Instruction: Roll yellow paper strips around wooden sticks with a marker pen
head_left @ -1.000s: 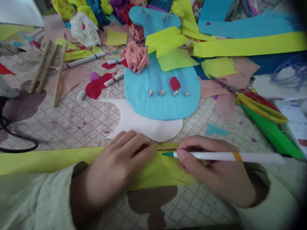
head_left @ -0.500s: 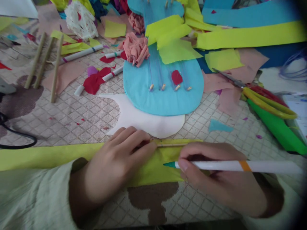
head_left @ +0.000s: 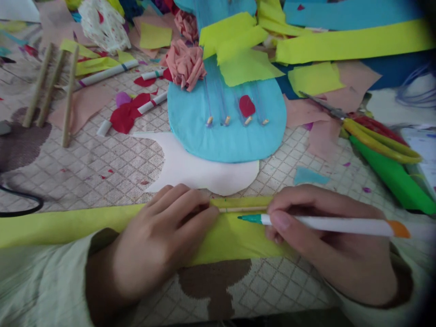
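In the head view my right hand [head_left: 327, 245] grips a white felt-tip pen [head_left: 344, 225] with a green tip and an orange band. The pen lies nearly level, its tip pointing left, just below a thin wooden stick [head_left: 243, 209]. Small dark marks show on the stick. My left hand [head_left: 163, 236] is closed over the stick's left part, fingers bent and pressed down. Under both hands runs a long strip of yellow paper [head_left: 228, 245], crossing the patterned tablecloth. How far the stick reaches beneath my left hand is hidden.
Beyond my hands lie a white paper shape [head_left: 207, 175] and a blue padded piece [head_left: 225, 143] with strings. Yellow-handled scissors [head_left: 381, 141] are at right. Wooden sticks [head_left: 51, 88], pink paper flowers [head_left: 185, 66] and paper scraps spread across the back and left.
My right hand has moved right with the pen, whose tip now sits slightly higher and closer to the stick. My left hand stays on the stick. The whole view has shifted slightly.
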`<state>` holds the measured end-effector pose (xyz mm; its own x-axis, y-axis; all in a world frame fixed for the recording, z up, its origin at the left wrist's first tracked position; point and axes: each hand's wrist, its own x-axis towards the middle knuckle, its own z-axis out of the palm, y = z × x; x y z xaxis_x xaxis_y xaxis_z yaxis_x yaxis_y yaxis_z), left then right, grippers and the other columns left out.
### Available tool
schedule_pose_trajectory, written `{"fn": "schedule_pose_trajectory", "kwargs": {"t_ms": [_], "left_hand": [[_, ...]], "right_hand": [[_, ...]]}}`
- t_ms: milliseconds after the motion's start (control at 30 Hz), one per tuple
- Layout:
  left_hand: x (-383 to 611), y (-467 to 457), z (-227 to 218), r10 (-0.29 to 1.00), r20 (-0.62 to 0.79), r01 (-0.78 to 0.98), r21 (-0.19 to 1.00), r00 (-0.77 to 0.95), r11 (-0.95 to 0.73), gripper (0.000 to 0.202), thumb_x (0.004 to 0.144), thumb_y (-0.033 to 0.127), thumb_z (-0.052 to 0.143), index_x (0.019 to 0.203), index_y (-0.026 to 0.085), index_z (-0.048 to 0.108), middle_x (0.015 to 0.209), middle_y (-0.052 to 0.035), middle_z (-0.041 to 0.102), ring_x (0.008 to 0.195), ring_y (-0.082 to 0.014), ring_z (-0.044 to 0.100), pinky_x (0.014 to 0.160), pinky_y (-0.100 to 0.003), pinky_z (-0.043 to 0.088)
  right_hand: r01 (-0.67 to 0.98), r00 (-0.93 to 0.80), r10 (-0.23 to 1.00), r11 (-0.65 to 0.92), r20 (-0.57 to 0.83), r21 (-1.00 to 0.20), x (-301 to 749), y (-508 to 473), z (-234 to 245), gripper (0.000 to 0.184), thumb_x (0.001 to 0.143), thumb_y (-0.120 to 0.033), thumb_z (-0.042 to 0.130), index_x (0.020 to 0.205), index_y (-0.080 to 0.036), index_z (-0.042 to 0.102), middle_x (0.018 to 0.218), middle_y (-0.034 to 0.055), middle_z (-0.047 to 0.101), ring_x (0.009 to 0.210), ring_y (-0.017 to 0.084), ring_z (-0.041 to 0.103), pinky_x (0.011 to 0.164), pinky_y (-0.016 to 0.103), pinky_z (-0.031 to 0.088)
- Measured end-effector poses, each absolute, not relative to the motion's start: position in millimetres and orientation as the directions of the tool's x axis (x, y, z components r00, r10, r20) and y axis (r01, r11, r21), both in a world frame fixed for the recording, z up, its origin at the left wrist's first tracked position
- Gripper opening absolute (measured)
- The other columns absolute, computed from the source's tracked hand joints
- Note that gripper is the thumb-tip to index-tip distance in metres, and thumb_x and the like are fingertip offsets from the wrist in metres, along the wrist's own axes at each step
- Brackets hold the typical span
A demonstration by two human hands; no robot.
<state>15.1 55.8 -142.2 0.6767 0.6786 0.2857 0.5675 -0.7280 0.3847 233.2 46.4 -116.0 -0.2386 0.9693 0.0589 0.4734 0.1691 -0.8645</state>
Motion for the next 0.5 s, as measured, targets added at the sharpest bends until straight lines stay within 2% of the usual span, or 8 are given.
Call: {"fn": "schedule_pose_trajectory", "kwargs": {"t_ms": [167,500], "left_hand": [[14.3,53.9,-140.8,0.669,0.301,0.565,0.367,0.68,-0.739,0.016,0.088,0.015,0.041,0.094,0.016,0.055,0.087,-0.0024,0.055,0.078,-0.015,0.05,0.069,-0.03,0.045],[14.5,53.2,-140.9,0.672,0.268,0.533,0.441,0.69,-0.722,0.015,0.086,0.014,0.045,0.094,0.014,0.058,0.089,-0.0049,0.056,0.082,-0.0158,0.051,0.07,-0.03,0.046]], "right_hand": [[0.487,-0.227,0.972,0.175,0.069,-0.856,231.2,48.7,-116.6,0.005,0.076,-0.017,0.058,0.072,-0.02,0.059,0.056,-0.0048,0.061,0.047,0.006,0.054,0.041,0.014,0.043],[0.531,-0.206,0.979,0.104,-0.008,-0.841,227.9,52.0,-118.8,0.004,0.078,-0.021,0.058,0.074,-0.022,0.059,0.059,-0.0031,0.062,0.048,0.009,0.055,0.041,0.018,0.044]]}}
